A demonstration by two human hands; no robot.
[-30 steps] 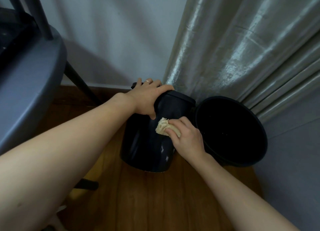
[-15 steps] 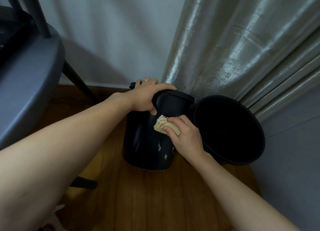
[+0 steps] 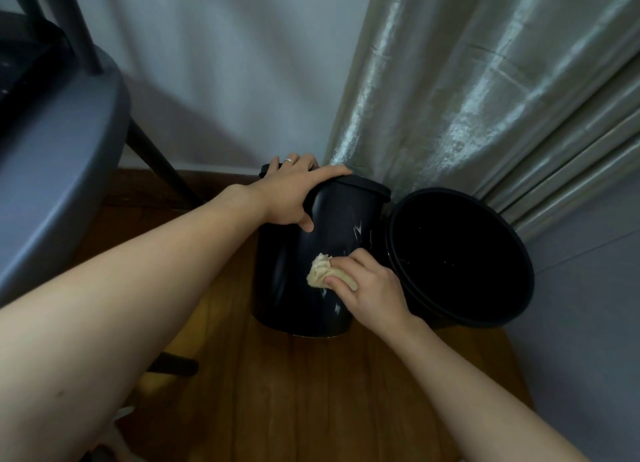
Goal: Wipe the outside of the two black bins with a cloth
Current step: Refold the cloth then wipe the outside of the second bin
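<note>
Two black bins stand on the wooden floor in a corner. The left bin (image 3: 287, 274) is closed by a lid and stands upright. My left hand (image 3: 294, 194) lies over its top edge, thumb down the side, gripping it. My right hand (image 3: 367, 285) presses a bunched beige cloth (image 3: 320, 271) against the lower front of this bin's side. The right bin (image 3: 460, 253) is open, tilted toward me, its dark inside showing, and it touches the first one.
A grey chair seat (image 3: 59, 156) with dark legs (image 3: 156, 160) fills the left side. A shiny pale curtain (image 3: 485, 80) hangs behind the bins. A white wall (image 3: 225, 63) runs along the back, a grey wall (image 3: 588, 305) at the right. Wooden floor (image 3: 311, 392) lies in front.
My right hand has slid the cloth down the left bin's side, from just under the rim to the lower half. My left hand has stayed on the top.
</note>
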